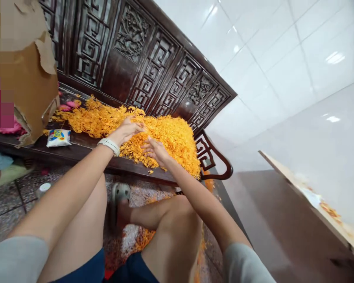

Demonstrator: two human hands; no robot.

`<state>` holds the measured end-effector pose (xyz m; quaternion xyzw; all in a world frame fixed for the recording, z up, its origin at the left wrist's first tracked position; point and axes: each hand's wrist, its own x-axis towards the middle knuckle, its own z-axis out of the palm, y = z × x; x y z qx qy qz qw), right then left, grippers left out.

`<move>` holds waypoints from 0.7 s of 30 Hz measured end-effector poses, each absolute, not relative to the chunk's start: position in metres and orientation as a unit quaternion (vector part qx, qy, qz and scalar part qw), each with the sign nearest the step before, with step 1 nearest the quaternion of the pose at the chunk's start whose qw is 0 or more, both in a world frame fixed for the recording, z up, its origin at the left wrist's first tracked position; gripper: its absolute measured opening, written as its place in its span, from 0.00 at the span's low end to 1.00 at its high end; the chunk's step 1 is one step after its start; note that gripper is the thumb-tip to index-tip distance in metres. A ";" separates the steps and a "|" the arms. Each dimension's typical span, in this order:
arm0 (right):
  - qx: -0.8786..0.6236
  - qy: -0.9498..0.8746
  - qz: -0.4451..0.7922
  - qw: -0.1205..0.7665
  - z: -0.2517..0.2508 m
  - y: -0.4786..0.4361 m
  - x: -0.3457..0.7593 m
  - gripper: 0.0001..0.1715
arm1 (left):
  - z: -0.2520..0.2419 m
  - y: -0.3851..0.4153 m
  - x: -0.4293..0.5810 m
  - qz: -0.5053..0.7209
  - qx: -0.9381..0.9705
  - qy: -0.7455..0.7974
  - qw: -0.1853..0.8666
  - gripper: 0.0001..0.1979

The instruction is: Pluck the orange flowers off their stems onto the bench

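A large heap of orange-yellow curly pieces covers much of the dark wooden bench. Above the middle of the heap is my left hand, a white band on its wrist, its fingers pointing right and bent toward the thumb. Whatever those fingertips hold is too small to make out. Just to the right and slightly lower, my right hand has its fingers spread over the heap, with nothing visible in it. The two hands are close together but apart.
A torn cardboard box stands on the bench at left, near pink pieces and a white packet. The carved backrest rises behind. A white cup-like item is at lower left; a light board is at right.
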<state>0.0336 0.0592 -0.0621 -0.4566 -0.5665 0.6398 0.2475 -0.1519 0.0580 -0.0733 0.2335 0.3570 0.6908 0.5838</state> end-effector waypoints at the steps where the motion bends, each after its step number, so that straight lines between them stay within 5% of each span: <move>1: -0.456 -0.554 0.647 0.257 -0.062 0.063 0.030 0.24 | -0.072 0.058 -0.150 0.690 0.241 0.356 0.582 0.42; 8: -0.429 -0.520 0.664 0.323 -0.080 0.098 -0.005 0.15 | -0.079 0.078 -0.157 0.707 0.265 0.422 0.502 0.30; 21: -0.374 -0.447 0.745 0.324 -0.124 0.106 -0.061 0.18 | -0.112 0.091 -0.190 0.727 0.198 0.465 0.465 0.24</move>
